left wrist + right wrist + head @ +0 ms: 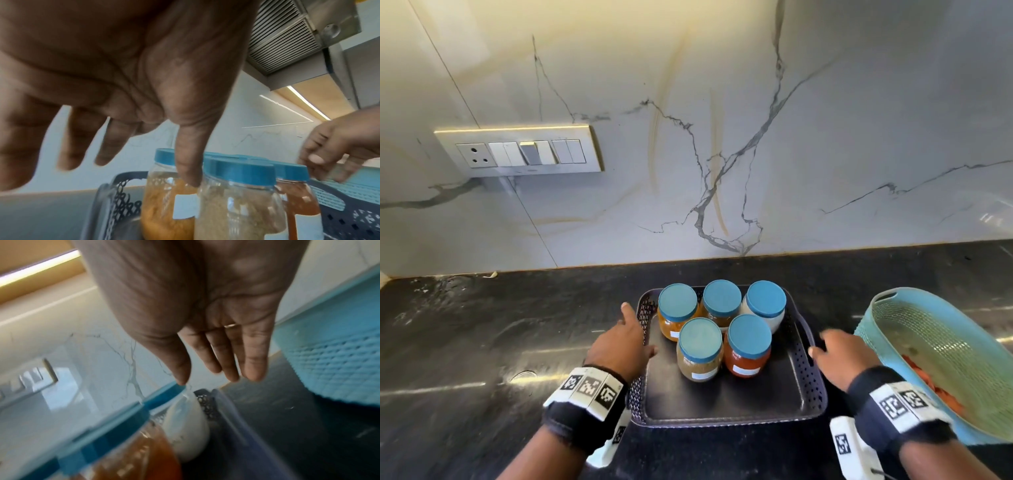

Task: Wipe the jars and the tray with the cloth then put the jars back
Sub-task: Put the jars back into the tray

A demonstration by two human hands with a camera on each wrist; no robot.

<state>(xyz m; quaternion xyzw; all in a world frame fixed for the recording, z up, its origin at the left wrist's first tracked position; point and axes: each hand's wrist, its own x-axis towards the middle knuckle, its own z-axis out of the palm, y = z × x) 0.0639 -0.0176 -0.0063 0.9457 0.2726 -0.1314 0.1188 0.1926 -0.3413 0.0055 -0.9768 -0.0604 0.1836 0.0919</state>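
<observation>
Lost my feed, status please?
Left hand, right hand open, flanking tray. Five jars on it. Blue basket crowds right side.

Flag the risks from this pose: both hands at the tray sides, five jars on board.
1. The jars stand packed together at the far end of the tray; if it gets lifted or tugged, they may slide or topple.
2. The left hand and right hand are open with no grip yet; a partial hold might tilt the tray.
3. The blue basket sits close to the right hand and could get knocked.
</observation>
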